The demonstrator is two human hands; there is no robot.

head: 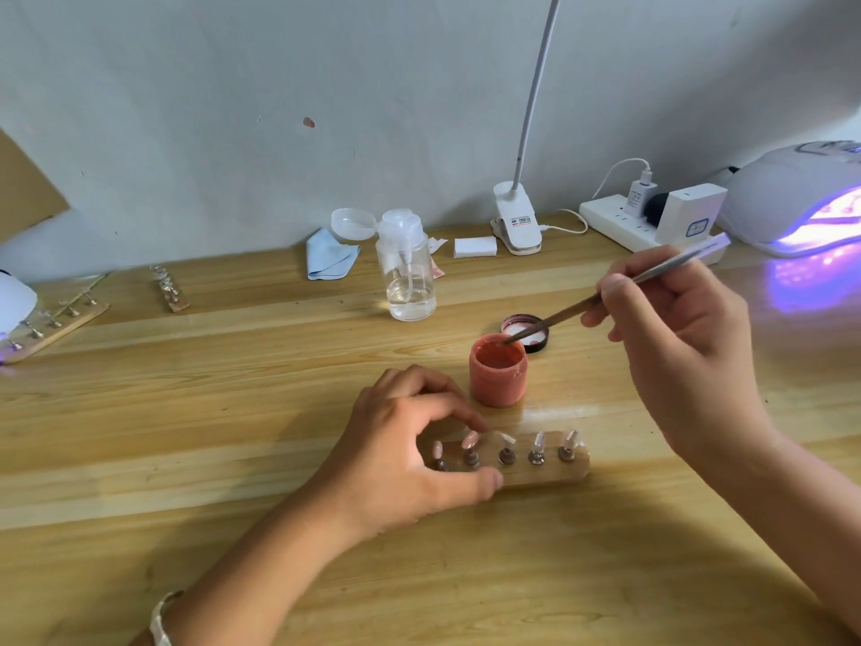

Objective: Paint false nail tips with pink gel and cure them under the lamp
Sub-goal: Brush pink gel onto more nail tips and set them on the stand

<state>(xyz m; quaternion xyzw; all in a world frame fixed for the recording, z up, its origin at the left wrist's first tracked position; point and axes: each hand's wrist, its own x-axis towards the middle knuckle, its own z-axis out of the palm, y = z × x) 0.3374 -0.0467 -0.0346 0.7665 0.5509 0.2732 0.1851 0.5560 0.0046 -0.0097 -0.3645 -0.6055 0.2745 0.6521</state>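
A wooden holder strip (550,473) lies in front of me with several nail tips on small stands. The two left tips (469,441) look pink; the others are clear. My left hand (410,459) grips the strip's left end between thumb and fingers. My right hand (675,328) pinches a thin brush (605,300), whose tip dips into the open pink gel jar (497,375) just behind the strip. The jar's lid (536,328) lies behind it. The curing lamp (801,198) glows violet at the far right.
A clear pump bottle (409,268), a blue cloth (328,256), white pads (474,247), a clip-on desk lamp (517,226) and a power strip (619,221) stand along the wall. Two more holder strips (56,328) (168,289) lie at the left, beside a white device (14,300).
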